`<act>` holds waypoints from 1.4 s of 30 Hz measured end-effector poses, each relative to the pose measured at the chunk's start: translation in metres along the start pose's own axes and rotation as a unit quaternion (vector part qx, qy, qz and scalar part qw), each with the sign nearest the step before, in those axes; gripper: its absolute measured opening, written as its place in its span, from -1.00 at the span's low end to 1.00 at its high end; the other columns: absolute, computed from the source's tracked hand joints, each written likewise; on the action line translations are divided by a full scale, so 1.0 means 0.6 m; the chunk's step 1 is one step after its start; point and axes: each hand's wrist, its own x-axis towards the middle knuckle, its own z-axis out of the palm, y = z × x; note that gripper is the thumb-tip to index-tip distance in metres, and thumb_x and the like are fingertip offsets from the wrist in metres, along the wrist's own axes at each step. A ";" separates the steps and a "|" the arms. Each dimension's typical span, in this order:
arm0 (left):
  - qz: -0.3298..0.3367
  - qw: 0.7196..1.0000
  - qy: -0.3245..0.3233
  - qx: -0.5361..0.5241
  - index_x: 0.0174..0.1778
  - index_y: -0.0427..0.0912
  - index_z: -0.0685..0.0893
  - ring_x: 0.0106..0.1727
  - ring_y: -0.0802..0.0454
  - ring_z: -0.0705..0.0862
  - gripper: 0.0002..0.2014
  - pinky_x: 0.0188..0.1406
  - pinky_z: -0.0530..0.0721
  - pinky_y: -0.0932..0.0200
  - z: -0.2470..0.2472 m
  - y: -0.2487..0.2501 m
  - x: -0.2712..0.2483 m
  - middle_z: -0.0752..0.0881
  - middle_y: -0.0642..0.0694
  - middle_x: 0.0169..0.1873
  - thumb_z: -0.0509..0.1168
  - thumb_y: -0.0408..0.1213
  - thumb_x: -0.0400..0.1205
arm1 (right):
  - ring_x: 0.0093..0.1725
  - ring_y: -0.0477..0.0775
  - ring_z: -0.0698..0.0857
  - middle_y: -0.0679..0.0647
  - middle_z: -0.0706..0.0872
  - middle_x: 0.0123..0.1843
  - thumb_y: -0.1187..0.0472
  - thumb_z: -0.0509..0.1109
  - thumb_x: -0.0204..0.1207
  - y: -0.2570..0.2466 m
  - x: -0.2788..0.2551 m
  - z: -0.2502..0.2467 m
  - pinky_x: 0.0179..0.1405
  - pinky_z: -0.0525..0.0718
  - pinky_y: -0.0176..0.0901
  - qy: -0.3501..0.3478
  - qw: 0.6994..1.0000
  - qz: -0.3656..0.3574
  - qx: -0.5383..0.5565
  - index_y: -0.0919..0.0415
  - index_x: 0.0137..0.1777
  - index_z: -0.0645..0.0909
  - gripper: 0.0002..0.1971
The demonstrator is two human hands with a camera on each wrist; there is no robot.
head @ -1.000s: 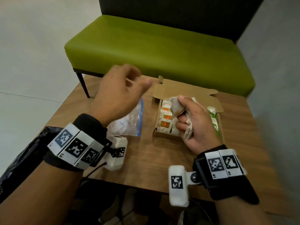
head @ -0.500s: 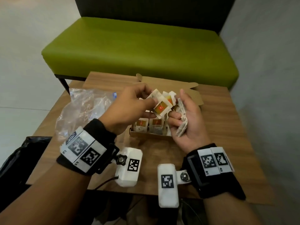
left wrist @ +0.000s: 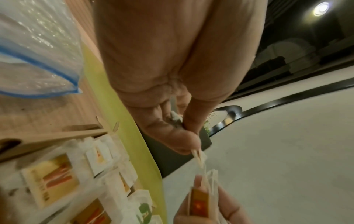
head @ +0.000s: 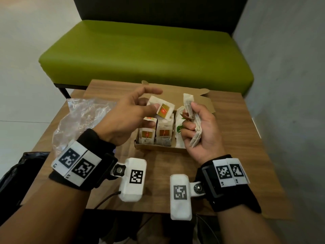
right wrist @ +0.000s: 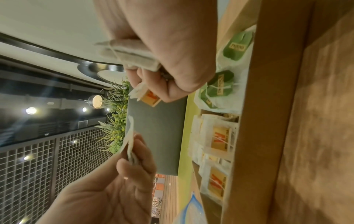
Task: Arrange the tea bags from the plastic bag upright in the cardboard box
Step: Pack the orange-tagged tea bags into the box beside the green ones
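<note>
**A:** How was the single tea bag [head: 162, 110] held just then?

**B:** The left hand [head: 123, 118] had it pinched between thumb and forefinger, over the far-left part of the cardboard box [head: 158, 147]. Its yellow-and-orange tag faced up and the bag sat tilted, not yet upright.

**A:** And the other hand?

**B:** The right hand [head: 200, 131] was clamped around a bundle of tea bags [head: 191, 120], above the box's right side. The plastic bag [head: 79, 120] lay slack at the table's left edge; I couldn't tell whether any bags remained inside.

**A:** So what would have made the placing go well?

**B:** I'd have said: turn the bag so its tag pointed up, then lower it behind the two yellow-tagged rows [head: 155, 136] standing at the box's near edge. Paper that thin probably buckled easily, so a light pinch near the top seemed wise, with care that the strings didn't snag.
</note>
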 end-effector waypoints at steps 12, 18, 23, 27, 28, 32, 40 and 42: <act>-0.001 0.985 0.042 -0.165 -0.09 -0.22 0.61 0.02 -0.06 0.76 -0.88 0.15 0.77 0.02 0.031 -0.006 0.003 0.77 -0.23 -0.01 0.22 -0.47 0.71 | -0.62 -0.20 0.47 -0.02 0.57 -0.35 0.04 0.40 0.68 0.016 -0.009 0.009 -0.79 0.36 -0.42 0.016 0.992 -0.010 -0.124 0.16 0.10 0.64 -0.81; 0.052 0.995 0.067 -0.050 -0.15 -0.16 0.73 -0.10 -0.06 0.69 -0.94 0.02 0.65 0.15 0.036 -0.018 0.003 0.73 -0.37 -0.13 0.40 -0.37 0.63 | -0.43 -0.04 0.78 0.10 0.80 -0.31 0.26 0.43 0.66 0.022 -0.017 0.016 -0.57 0.71 -0.21 -0.033 0.968 -0.094 -0.229 0.33 0.10 0.68 -0.87; 0.081 0.993 0.078 0.032 0.03 -0.10 0.71 -0.08 0.01 0.78 -0.84 0.09 0.72 -0.04 0.023 -0.021 0.009 0.81 -0.07 -0.13 0.49 -0.22 0.58 | -0.21 0.35 0.76 0.32 0.79 -0.24 0.22 0.52 0.54 0.022 -0.003 0.006 -0.16 0.76 0.34 0.024 0.914 -0.184 -0.362 0.15 -0.24 0.77 -0.87; 0.151 0.959 0.039 0.236 0.15 0.01 0.77 -0.12 0.37 0.69 -0.79 -0.16 0.60 0.48 0.007 -0.011 0.012 0.79 0.12 -0.05 0.46 -0.17 0.60 | -0.19 0.45 0.74 0.29 0.79 -0.26 0.11 0.53 0.53 0.011 -0.002 0.001 -0.33 0.69 0.41 -0.013 0.826 -0.247 -0.506 0.21 -0.22 0.75 -0.81; 0.163 0.950 0.030 0.264 0.06 -0.03 0.81 -0.17 0.36 0.67 -0.86 -0.21 0.57 0.49 0.007 -0.009 0.013 0.80 0.13 -0.11 0.45 -0.20 0.60 | -0.19 0.39 0.76 0.23 0.80 -0.26 0.14 0.54 0.54 0.009 -0.002 -0.001 -0.31 0.71 0.38 -0.020 0.817 -0.248 -0.520 0.18 -0.20 0.77 -0.86; 0.186 0.950 0.035 0.250 -0.10 -0.11 0.83 -0.18 0.06 0.76 -0.94 -0.19 0.69 0.18 0.002 -0.007 0.018 0.82 0.00 -0.25 0.46 -0.23 0.60 | -0.02 0.11 0.83 0.02 0.87 -0.07 0.11 0.58 0.48 0.008 0.000 -0.008 0.00 0.81 0.31 -0.041 0.823 -0.207 -0.528 -0.03 0.02 0.81 -0.87; 0.182 0.934 0.018 0.307 -0.14 -0.08 0.78 -0.35 0.25 0.65 -0.93 -0.37 0.59 0.35 -0.001 -0.017 0.017 0.77 0.05 -0.31 0.48 -0.17 0.58 | -0.14 0.10 0.79 0.03 0.83 -0.20 0.06 0.55 0.53 0.009 -0.002 -0.017 -0.07 0.78 0.31 -0.048 0.804 -0.187 -0.563 0.00 -0.10 0.80 -0.95; 0.168 0.925 0.010 0.340 -0.16 -0.03 0.78 -0.39 0.23 0.61 -0.94 -0.43 0.54 0.36 -0.006 -0.020 0.020 0.75 0.05 -0.35 0.48 -0.15 0.58 | -0.11 0.06 0.81 -0.01 0.84 -0.17 0.10 0.56 0.50 0.006 0.003 -0.026 -0.04 0.81 0.27 -0.022 0.788 -0.171 -0.591 -0.01 -0.09 0.78 -0.97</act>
